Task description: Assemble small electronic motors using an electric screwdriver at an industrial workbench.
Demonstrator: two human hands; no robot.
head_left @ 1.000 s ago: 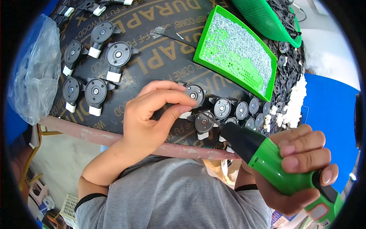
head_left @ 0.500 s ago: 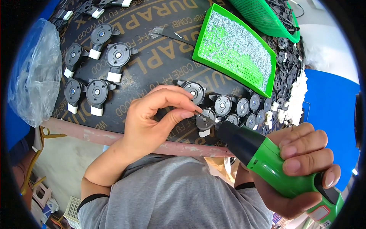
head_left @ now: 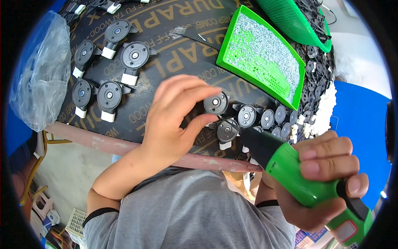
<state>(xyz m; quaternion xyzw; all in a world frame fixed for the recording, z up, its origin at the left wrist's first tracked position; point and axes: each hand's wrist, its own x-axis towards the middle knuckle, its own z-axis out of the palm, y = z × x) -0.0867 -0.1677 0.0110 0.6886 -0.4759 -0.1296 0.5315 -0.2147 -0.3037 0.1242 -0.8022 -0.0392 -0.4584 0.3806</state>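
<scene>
In my right hand [head_left: 327, 182] is a green and black electric screwdriver [head_left: 290, 170], its nose pointing up and left. Its thin bit [head_left: 225, 121] reaches over a round black plastic part with a white foot [head_left: 227, 132]. My left hand [head_left: 176, 118] hovers just left of the bit tip, thumb and forefinger apart, with nothing visible between them. Just beyond the fingertips lies another round black part [head_left: 216, 102]. Whether a screw sits on the bit tip is too small to tell.
A green tray [head_left: 222, 54] of small silvery screws stands at the back. Several assembled black parts [head_left: 135, 55] lie at left beside a clear plastic bag [head_left: 39, 70]. At right are piled black parts, white pieces [head_left: 325, 110] and a green basket [head_left: 286, 20].
My left thumb and forefinger have come away from the bit tip and spread apart. The screwdriver stays in my right hand, and the view has shifted slightly.
</scene>
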